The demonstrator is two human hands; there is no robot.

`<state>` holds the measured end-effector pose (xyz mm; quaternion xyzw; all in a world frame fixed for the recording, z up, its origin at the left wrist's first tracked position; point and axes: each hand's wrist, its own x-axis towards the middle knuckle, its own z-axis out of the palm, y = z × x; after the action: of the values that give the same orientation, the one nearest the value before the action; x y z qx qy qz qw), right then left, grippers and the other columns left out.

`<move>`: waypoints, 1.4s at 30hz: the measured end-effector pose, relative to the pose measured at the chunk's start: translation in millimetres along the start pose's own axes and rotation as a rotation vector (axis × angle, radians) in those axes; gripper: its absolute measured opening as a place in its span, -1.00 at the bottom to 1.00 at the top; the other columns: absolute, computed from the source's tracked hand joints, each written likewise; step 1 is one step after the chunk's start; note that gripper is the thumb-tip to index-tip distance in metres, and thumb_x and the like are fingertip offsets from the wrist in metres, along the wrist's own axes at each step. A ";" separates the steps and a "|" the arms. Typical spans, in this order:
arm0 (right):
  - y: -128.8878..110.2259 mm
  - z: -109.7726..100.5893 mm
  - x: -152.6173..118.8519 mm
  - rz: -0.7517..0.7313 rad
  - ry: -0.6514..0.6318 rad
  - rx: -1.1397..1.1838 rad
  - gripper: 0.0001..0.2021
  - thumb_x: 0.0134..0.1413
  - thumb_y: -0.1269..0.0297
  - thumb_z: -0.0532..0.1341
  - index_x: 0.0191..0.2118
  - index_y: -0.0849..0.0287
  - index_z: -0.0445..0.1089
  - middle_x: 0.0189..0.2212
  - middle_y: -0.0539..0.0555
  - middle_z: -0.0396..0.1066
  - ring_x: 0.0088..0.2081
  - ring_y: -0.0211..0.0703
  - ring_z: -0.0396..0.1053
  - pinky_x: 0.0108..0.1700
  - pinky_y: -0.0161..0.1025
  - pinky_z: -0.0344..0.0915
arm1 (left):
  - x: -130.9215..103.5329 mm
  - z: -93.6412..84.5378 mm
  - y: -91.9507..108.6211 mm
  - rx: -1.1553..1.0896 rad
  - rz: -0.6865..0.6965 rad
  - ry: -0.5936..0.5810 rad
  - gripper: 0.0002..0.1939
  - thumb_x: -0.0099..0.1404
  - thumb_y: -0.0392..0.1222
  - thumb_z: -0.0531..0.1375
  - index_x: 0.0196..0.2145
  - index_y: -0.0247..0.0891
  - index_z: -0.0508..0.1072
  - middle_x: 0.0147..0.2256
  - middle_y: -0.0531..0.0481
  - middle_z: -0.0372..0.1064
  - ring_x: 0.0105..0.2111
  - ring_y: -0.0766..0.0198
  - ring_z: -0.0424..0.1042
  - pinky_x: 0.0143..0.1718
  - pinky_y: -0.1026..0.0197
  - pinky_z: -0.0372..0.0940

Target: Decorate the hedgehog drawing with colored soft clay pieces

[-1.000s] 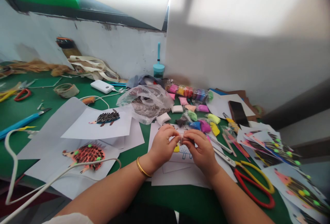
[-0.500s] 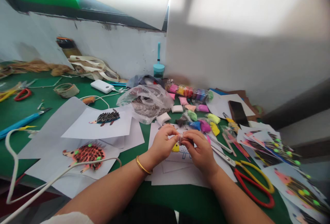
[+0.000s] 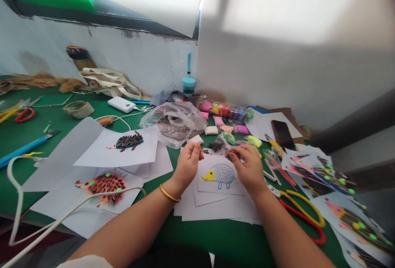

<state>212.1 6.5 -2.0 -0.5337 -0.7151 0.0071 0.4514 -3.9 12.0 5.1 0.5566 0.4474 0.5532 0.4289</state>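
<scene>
My left hand [image 3: 187,163], with a gold bangle on its wrist, is closed, thumb and fingers pressed together above the paper. What it pinches, if anything, is hidden. My right hand [image 3: 247,163] is also closed, its fingers on a crumpled clear plastic wrapper [image 3: 227,149] beside the clay packets. Between and below the hands lies a drawing of a hedgehog [image 3: 224,174], with a yellow face and blue-outlined body, on white sheets [image 3: 210,212]. Several small packets of coloured clay lie just beyond, among them a white packet [image 3: 211,130] and a purple packet [image 3: 242,129].
A clear bag of striped seeds [image 3: 175,126] lies behind the hands. Red-and-yellow scissors [image 3: 304,214] and a phone [image 3: 282,134] are at the right, near finished hedgehog pictures [image 3: 348,218]. On the left are a seed-covered hedgehog picture [image 3: 105,187], a white cable [image 3: 61,218] and a blue craft knife [image 3: 26,150].
My hands have come apart from their meeting point over the drawing, left hand leftward, right hand rightward and slightly up. The hedgehog drawing is now uncovered.
</scene>
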 end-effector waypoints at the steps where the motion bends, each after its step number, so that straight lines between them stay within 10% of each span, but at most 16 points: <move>1: 4.0 1.9 3.1 0.012 -0.021 -0.024 -0.85 0.20 0.18 0.25 -0.25 0.10 0.54 -0.29 0.09 0.41 -0.16 -0.02 0.32 -0.07 -0.06 0.25 | 0.7 0.7 0.2 -0.059 -0.030 0.000 -0.71 0.40 0.01 0.10 -0.39 -0.23 0.33 -0.47 0.06 0.33 -0.41 0.31 0.31 -0.29 0.23 0.21; 9: 0.3 30.1 21.1 -0.031 -0.313 -0.240 -0.87 0.16 0.36 0.20 -0.27 0.10 0.53 -0.28 0.11 0.44 -0.18 -0.01 0.32 -0.14 -0.12 0.24 | 3.0 5.7 4.4 -0.443 -0.261 -0.002 -0.72 0.05 -0.15 0.42 -0.32 -0.28 0.47 -0.41 0.04 0.46 -0.36 0.33 0.41 -0.25 0.26 0.26; 19: 11.1 16.8 15.6 -0.060 -0.220 -0.172 -0.74 0.16 0.26 0.20 -0.05 0.15 0.44 -0.08 0.18 0.45 -0.05 0.06 0.36 0.00 -0.01 0.30 | 0.7 1.7 2.5 -0.773 -0.552 -0.157 -0.64 0.00 -0.09 0.49 -0.36 -0.34 0.49 -0.42 0.01 0.45 -0.43 0.44 0.40 -0.33 0.37 0.29; 42: -35.0 -2.3 -21.0 -0.156 -0.071 0.157 -0.74 0.22 0.42 0.16 -0.02 0.08 0.44 -0.19 0.12 0.38 -0.13 -0.04 0.35 -0.07 -0.03 0.34 | -7.7 3.5 12.4 -0.857 -0.603 -0.452 -0.70 0.25 -0.01 0.31 -0.43 -0.28 0.36 -0.48 0.08 0.16 -0.46 0.39 0.19 -0.34 0.32 0.19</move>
<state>187.6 -25.8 3.2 -0.4389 -0.7671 0.0470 0.4656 -0.1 1.7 15.4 0.2851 0.2194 0.4056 0.8402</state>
